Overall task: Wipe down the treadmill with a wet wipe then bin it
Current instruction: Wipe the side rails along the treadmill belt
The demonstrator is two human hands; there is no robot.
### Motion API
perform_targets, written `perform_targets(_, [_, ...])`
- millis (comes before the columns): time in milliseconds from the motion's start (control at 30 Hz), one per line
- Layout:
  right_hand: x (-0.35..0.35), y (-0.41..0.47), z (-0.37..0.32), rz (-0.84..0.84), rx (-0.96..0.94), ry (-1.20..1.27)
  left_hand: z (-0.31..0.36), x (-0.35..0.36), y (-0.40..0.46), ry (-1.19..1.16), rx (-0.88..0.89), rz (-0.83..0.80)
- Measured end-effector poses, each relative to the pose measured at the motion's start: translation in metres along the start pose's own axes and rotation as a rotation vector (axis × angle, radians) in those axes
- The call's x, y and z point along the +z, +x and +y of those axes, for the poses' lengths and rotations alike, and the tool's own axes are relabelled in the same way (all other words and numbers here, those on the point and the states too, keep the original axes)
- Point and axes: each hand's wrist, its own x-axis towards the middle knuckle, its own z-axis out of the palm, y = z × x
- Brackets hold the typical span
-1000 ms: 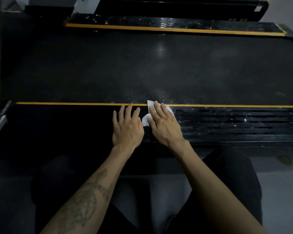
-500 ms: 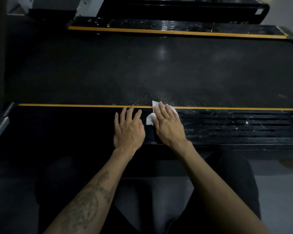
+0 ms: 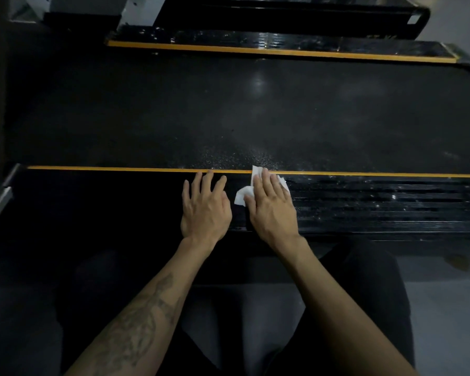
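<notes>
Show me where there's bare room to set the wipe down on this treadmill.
The belt is bare between the near yellow stripe and the far yellow stripe. The near side rail is bare left of the left hand. It is crowded where the right hand presses the wipe.

The treadmill belt (image 3: 228, 118) lies open and flat beyond both hands. On the near side rail (image 3: 106, 207), the left hand (image 3: 205, 210) sits just beside the right hand (image 3: 272, 210), blocking leftward passage; the ribbed rail to the right runs unobstructed.
</notes>
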Motion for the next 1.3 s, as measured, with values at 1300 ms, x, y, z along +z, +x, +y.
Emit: perform_targets(1300, [0.016, -0.030, -0.008, 0.091, -0.002, 0.045, -0.001, 0.001, 0.000, -0.014, 0.026, 0.025])
